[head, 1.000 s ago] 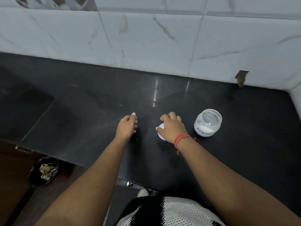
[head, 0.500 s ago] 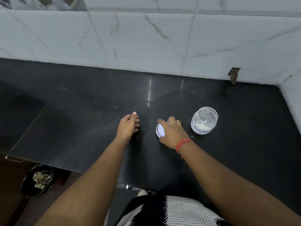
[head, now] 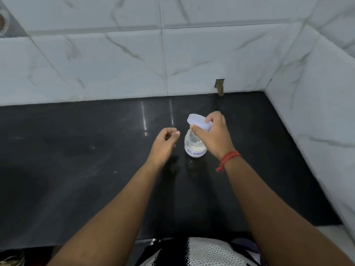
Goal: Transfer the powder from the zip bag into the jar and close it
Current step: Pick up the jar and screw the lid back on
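Note:
A small clear glass jar (head: 194, 146) stands on the black counter (head: 96, 160), with white powder in its bottom and a label written "POWDER". My right hand (head: 215, 135) grips a pale white lid (head: 197, 121) and holds it tilted just above the jar's mouth. My left hand (head: 165, 143) hovers just left of the jar, fingers loosely curled, holding nothing. No zip bag is in view.
White marble-look tiled walls (head: 172, 64) close the counter at the back and on the right. A small chipped notch (head: 220, 87) sits in the back wall's base. The counter's front edge runs near my torso.
My right hand lifted the lid off the counter and carried it right, over the jar. My left hand rose off the counter and moved toward the jar.

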